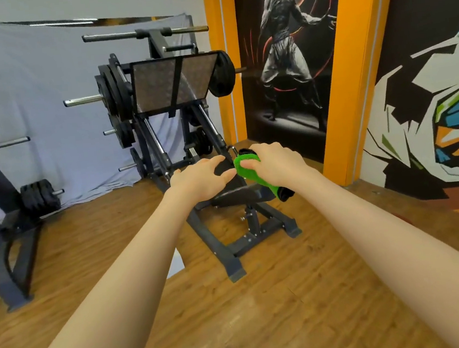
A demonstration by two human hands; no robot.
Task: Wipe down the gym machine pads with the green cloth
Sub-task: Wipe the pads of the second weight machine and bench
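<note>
A black leg press machine (175, 100) stands ahead with a low black seat pad (239, 194) and a back pad (223, 170) partly hidden behind my hands. My right hand (275, 163) grips a green cloth (247, 166) with black edging, bunched up, one end hanging out below the hand over the seat pad. My left hand (201, 176) is held out just left of the cloth with fingers spread and relaxed, in front of the back pad. Whether it touches the pad I cannot tell.
Weight plates (114, 101) load the machine's left side, one plate (222, 74) the right. A plate rack (4, 197) stands at the left on the wooden floor (237, 314). An orange pillar (354, 75) and a painted wall (430, 124) close the right.
</note>
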